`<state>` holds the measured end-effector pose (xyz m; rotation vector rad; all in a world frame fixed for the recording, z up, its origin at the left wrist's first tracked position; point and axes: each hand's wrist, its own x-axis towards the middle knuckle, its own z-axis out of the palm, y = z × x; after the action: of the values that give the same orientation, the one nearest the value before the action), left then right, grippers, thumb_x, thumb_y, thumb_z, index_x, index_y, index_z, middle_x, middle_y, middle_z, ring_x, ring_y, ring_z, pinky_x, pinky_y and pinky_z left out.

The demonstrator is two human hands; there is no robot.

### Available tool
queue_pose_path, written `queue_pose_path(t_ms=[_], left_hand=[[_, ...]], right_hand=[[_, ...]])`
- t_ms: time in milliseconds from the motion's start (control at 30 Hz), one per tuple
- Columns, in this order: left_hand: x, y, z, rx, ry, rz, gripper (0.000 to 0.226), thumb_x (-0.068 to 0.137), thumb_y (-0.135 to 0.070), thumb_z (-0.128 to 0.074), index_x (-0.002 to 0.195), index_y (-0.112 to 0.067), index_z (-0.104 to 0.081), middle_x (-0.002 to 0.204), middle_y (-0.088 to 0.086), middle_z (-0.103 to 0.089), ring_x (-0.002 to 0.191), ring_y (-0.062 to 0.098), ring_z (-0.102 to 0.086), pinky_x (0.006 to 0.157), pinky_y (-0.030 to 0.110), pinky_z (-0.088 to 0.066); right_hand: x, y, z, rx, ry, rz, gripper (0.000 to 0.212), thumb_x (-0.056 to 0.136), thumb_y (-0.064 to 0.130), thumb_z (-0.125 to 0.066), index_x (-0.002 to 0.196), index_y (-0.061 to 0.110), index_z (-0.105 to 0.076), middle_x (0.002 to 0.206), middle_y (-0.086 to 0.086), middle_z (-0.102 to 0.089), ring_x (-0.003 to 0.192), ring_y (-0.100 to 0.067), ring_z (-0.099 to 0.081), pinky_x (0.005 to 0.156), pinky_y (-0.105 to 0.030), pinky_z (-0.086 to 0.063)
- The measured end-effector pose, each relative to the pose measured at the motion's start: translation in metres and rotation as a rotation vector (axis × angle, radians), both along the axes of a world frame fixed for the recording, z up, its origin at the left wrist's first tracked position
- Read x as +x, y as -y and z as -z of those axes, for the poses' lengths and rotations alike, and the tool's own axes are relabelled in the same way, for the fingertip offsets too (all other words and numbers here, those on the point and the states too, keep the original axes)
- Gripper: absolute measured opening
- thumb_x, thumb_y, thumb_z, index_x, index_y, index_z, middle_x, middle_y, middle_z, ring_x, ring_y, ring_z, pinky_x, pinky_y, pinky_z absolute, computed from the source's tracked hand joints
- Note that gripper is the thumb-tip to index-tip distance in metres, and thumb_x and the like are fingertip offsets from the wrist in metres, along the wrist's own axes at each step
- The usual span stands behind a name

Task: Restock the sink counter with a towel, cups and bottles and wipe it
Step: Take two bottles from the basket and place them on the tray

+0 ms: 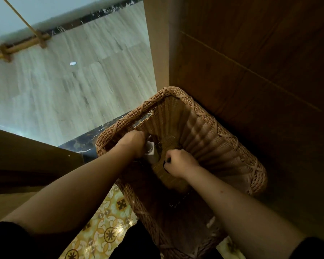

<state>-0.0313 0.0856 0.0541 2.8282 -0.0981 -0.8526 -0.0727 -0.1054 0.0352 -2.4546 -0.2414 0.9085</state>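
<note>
Both hands reach down inside a wicker basket (204,118). The left hand (134,144) grasps a pale object (151,151); the right hand (180,163) pinches something small and dark.

Two hands reach in: the left hand (134,144) and the right hand (180,164). There is one wicker basket (204,116). One small white scrap (72,63) lies on the floor.

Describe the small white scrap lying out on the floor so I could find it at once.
Start at the tall wooden cabinet above the wicker basket, then look left across the pale wood-grain floor. The white scrap lies alone there, below the bamboo pole, the only bright speck on those planks.
</note>
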Motion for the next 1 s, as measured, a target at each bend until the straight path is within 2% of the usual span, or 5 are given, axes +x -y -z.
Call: queue_pose_path(t_ms=[267, 433, 667, 833, 1000], left_hand=[[-0.034, 0.003, -0.085, -0.079, 0.240, -0.190, 0.014, 0.086, -0.036, -0.070, 0.092, -0.026, -0.063, 0.079, -0.007, -0.061, 0.072, 0.012, -0.059, 0.058, 0.025, -0.045], [-0.058, -0.012, -0.134, -0.170, 0.385, -0.289, 0.018, 0.085, -0.036, -0.070, 0.098, -0.024, -0.067, 0.085, -0.004, -0.066, 0.077, 0.015, -0.063, 0.072, 0.032, -0.057], [-0.108, -0.057, -0.214, -0.299, 0.632, -0.403, 0.023, 0.084, -0.038, -0.073, 0.099, -0.021, -0.071, 0.088, -0.007, -0.068, 0.079, 0.008, -0.063, 0.076, 0.035, -0.058], [-0.177, -0.110, -0.265, -0.385, 0.797, -0.506, 0.023, 0.084, -0.043, -0.073, 0.098, -0.025, -0.069, 0.091, -0.010, -0.068, 0.080, 0.005, -0.065, 0.069, 0.023, -0.054], [-0.274, -0.174, -0.301, -0.394, 0.904, -0.606, 0.017, 0.084, -0.041, -0.075, 0.094, -0.030, -0.067, 0.088, -0.017, -0.065, 0.077, 0.002, -0.065, 0.062, 0.015, -0.046]], right_hand=[[0.025, 0.022, -0.080, 0.055, 0.169, -0.102, 0.007, 0.090, 0.036, -0.065, 0.088, 0.034, -0.058, 0.086, 0.009, -0.062, 0.074, -0.006, -0.057, 0.058, -0.026, -0.048], [0.029, 0.014, -0.139, 0.092, 0.322, -0.154, 0.005, 0.088, 0.035, -0.066, 0.085, 0.034, -0.062, 0.082, 0.013, -0.061, 0.070, -0.003, -0.056, 0.051, -0.020, -0.040], [0.013, -0.033, -0.238, 0.140, 0.522, -0.242, 0.004, 0.086, 0.032, -0.066, 0.090, 0.030, -0.066, 0.087, 0.006, -0.066, 0.080, -0.015, -0.062, 0.069, -0.038, -0.060], [-0.030, -0.090, -0.300, 0.215, 0.640, -0.311, 0.011, 0.088, 0.034, -0.068, 0.096, 0.033, -0.061, 0.090, 0.008, -0.062, 0.083, -0.014, -0.062, 0.065, -0.027, -0.055], [-0.105, -0.169, -0.343, 0.275, 0.718, -0.400, 0.022, 0.089, 0.032, -0.070, 0.110, 0.027, -0.066, 0.098, 0.005, -0.063, 0.091, -0.017, -0.063, 0.078, -0.033, -0.058]])
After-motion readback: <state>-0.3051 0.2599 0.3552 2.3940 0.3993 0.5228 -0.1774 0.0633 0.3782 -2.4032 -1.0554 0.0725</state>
